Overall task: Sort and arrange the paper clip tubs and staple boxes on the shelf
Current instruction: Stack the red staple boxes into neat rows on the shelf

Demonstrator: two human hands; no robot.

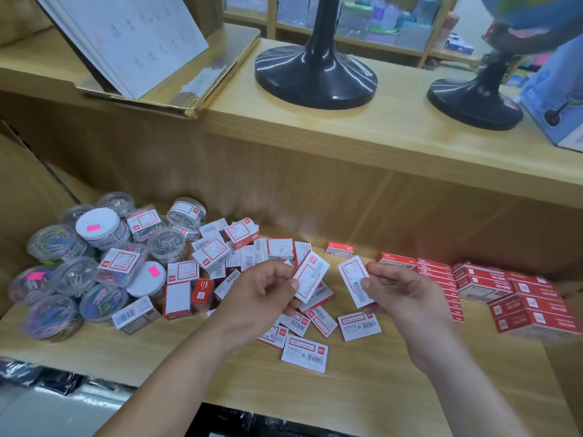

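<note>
Mid-sort: pinching one staple box (310,275) in left hand (265,291), second staple box (353,280) in right hand (400,294). Next, probably stacking both onto red rows (479,282), right.

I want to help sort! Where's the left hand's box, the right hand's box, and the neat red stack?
Box (312,275) in left hand (262,294): head view, white front face.
Box (351,272) in right hand (403,294): head view, white front face.
Neat red stack (479,281): head view, a middle box.
</note>
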